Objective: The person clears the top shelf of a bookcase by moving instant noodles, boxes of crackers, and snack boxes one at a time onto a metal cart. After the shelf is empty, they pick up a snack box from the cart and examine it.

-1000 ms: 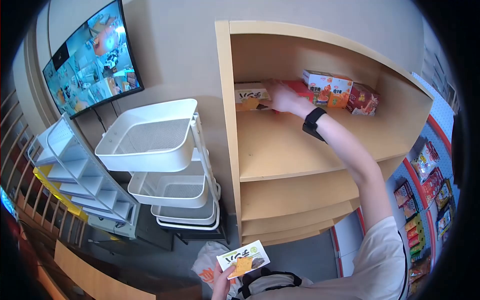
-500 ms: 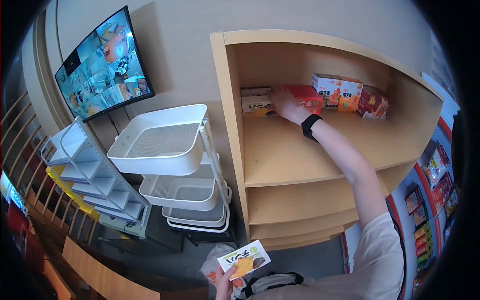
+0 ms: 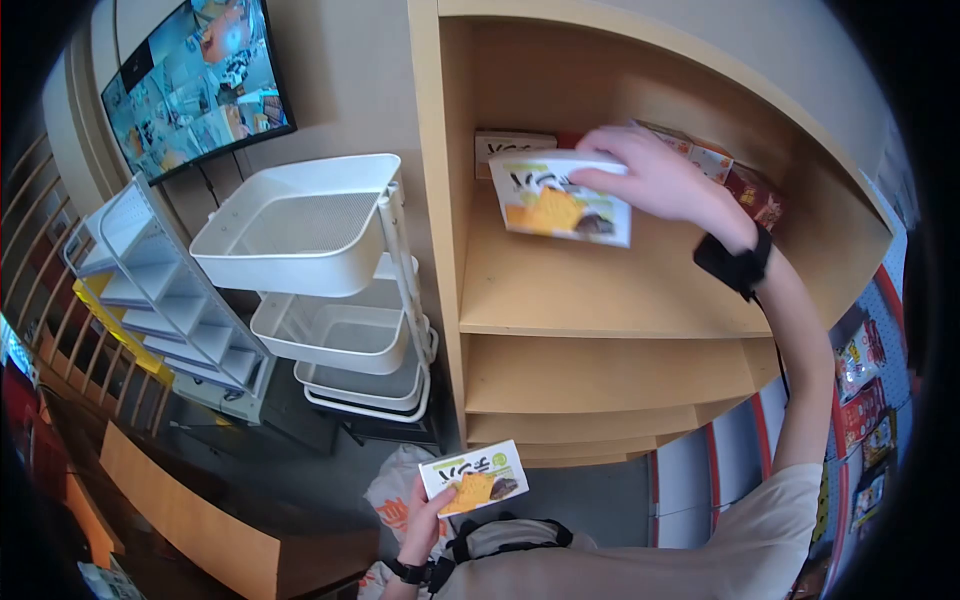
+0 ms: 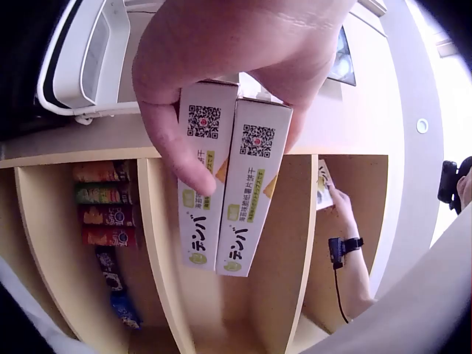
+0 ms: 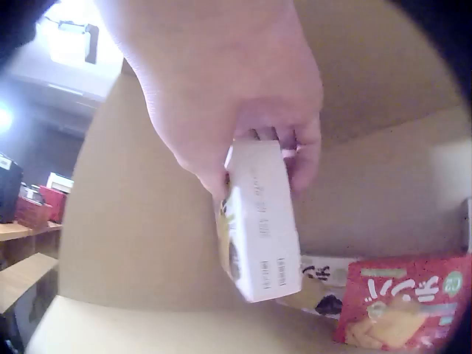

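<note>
My right hand [image 3: 660,175] grips a white cracker box [image 3: 562,200] by its upper edge, in front of the top shelf's back row. In the right wrist view, thumb and fingers pinch that box [image 5: 267,228] from both sides, its narrow side facing the camera. Behind it, a similar white box [image 3: 512,147] stands at the shelf's left end, beside a red cracker box [image 5: 405,302]. Low near the body, my left hand [image 3: 423,515] holds white cracker boxes [image 3: 475,478]. The left wrist view shows two of them [image 4: 247,199] side by side between thumb and fingers.
Orange-and-white snack cartons [image 3: 690,148] and a dark red carton [image 3: 752,195] stand along the shelf's right back. A white tiered cart [image 3: 285,265] is left of the wooden shelf unit [image 3: 600,300]. Below are a plastic bag [image 3: 392,490] and a wooden desk [image 3: 190,510].
My right hand has drawn a white cracker box out from the shelf's left back, toward the camera. The left hand keeps its boxes low, while the head view has shifted.
</note>
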{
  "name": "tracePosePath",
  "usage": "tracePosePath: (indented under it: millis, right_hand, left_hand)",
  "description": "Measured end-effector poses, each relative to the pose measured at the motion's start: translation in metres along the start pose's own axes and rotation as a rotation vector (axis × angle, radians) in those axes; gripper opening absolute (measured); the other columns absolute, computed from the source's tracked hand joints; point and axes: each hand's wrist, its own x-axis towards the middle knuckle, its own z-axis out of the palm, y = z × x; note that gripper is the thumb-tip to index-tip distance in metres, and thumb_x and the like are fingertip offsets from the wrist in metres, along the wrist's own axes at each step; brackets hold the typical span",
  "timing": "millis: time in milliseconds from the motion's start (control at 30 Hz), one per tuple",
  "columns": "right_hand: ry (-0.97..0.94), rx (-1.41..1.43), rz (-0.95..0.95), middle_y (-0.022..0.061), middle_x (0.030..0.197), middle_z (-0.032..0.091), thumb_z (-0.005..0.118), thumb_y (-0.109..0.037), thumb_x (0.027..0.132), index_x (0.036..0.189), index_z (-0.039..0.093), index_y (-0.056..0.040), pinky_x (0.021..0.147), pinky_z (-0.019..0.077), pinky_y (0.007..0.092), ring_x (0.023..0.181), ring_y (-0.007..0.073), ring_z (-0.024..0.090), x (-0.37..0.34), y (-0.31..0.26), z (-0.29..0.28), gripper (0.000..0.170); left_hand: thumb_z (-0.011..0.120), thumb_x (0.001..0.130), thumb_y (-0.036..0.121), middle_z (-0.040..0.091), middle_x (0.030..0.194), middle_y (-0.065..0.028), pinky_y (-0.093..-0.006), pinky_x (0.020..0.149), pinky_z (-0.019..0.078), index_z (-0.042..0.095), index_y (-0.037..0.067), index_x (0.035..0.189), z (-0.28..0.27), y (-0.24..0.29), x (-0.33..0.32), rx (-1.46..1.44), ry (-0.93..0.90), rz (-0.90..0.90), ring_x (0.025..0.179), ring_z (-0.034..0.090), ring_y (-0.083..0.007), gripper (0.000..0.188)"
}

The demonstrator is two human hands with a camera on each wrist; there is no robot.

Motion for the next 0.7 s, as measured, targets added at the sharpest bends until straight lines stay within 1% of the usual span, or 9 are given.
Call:
tracePosePath:
  millis: [33,100,167,300,433,500,567,600,700]
  right_hand:
    - [-0.088,0.093,0.057,0.0153,0.086,0.063,0.062,-0.029,0.087,0.096,0.062,0.0006,0.073,0.0483,0.0334,0.082,0.0271,0.063,-0.015,-0.015,-0.009,0.031]
    - [-0.171,0.299,0.059,0.0138,0.080,0.064,0.065,-0.030,0.086,0.090,0.063,-0.0005,0.064,0.0474,0.0335,0.072,0.0271,0.063,-0.046,-0.034,-0.009,0.030]
    - [-0.234,0.353,0.074,0.0128,0.082,0.063,0.066,-0.028,0.085,0.093,0.063,-0.0018,0.066,0.0483,0.0340,0.075,0.0260,0.063,-0.080,-0.049,0.006,0.028]
    - [-0.430,0.472,0.055,0.0121,0.091,0.063,0.066,-0.027,0.086,0.101,0.061,-0.0024,0.071,0.0501,0.0348,0.082,0.0277,0.063,-0.142,-0.068,0.057,0.029]
    - [-0.447,0.610,0.129,0.0142,0.092,0.064,0.066,-0.027,0.087,0.100,0.062,-0.0009,0.073,0.0503,0.0360,0.084,0.0291,0.064,-0.183,-0.063,0.123,0.029]
    - [-0.353,0.652,0.289,0.0152,0.093,0.064,0.066,-0.026,0.087,0.099,0.063,-0.0003,0.074,0.0503,0.0356,0.085,0.0291,0.064,-0.197,-0.061,0.145,0.029]
    - [-0.370,0.696,0.340,0.0151,0.096,0.065,0.066,-0.024,0.087,0.097,0.064,0.0006,0.077,0.0499,0.0345,0.090,0.0291,0.064,-0.204,-0.060,0.155,0.027]
    - [-0.355,0.675,0.343,0.0152,0.098,0.064,0.066,-0.023,0.087,0.100,0.064,0.0006,0.079,0.0494,0.0340,0.092,0.0291,0.063,-0.207,-0.060,0.158,0.027]
    - [-0.330,0.741,0.323,0.0150,0.104,0.063,0.065,-0.023,0.088,0.109,0.062,0.0002,0.085,0.0478,0.0328,0.098,0.0266,0.061,-0.217,-0.061,0.173,0.031]
  left_hand:
    - [0.064,0.083,0.003,0.058,0.118,-0.0116,-0.0315,0.093,0.0467,0.044,0.002,0.125,0.007,-0.003,0.000,-0.010,0.022,0.014,0.108,0.058,-0.0198,0.046]
    - [0.063,0.085,0.005,0.058,0.118,-0.0123,-0.0336,0.091,0.0488,0.042,0.002,0.126,0.010,-0.013,0.006,-0.077,0.021,-0.017,0.108,0.058,-0.0202,0.046]
    - [0.061,0.086,0.006,0.058,0.119,-0.0130,-0.0345,0.091,0.0498,0.041,0.002,0.128,0.029,0.001,0.005,-0.115,-0.065,-0.076,0.109,0.058,-0.0206,0.047]
    - [0.058,0.090,0.010,0.055,0.124,-0.0108,-0.0320,0.097,0.0442,0.039,0.003,0.131,0.043,-0.011,0.017,-0.069,-0.200,-0.045,0.114,0.055,-0.0184,0.045]
    - [0.053,0.093,0.014,0.050,0.130,-0.0090,-0.0313,0.101,0.0396,0.034,0.002,0.137,0.064,-0.010,0.014,-0.112,-0.331,-0.076,0.120,0.049,-0.0163,0.049]
    - [0.052,0.095,0.017,0.051,0.129,-0.0084,-0.0318,0.100,0.0406,0.031,0.002,0.139,0.066,-0.015,0.015,-0.114,-0.386,-0.045,0.120,0.049,-0.0165,0.051]
    - [0.051,0.096,0.022,0.050,0.129,-0.0082,-0.0333,0.096,0.0453,0.030,0.003,0.140,0.069,-0.011,0.015,-0.088,-0.436,-0.046,0.118,0.051,-0.0167,0.052]
    - [0.048,0.098,0.025,0.052,0.128,-0.0094,-0.0343,0.084,0.0530,0.029,0.003,0.139,0.070,-0.012,0.016,-0.054,-0.443,-0.036,0.111,0.056,-0.0182,0.051]
    - [0.046,0.098,0.027,0.054,0.125,-0.0110,-0.0340,0.074,0.0570,0.028,0.003,0.139,0.069,-0.008,0.012,-0.113,-0.494,-0.103,0.104,0.062,-0.0200,0.051]
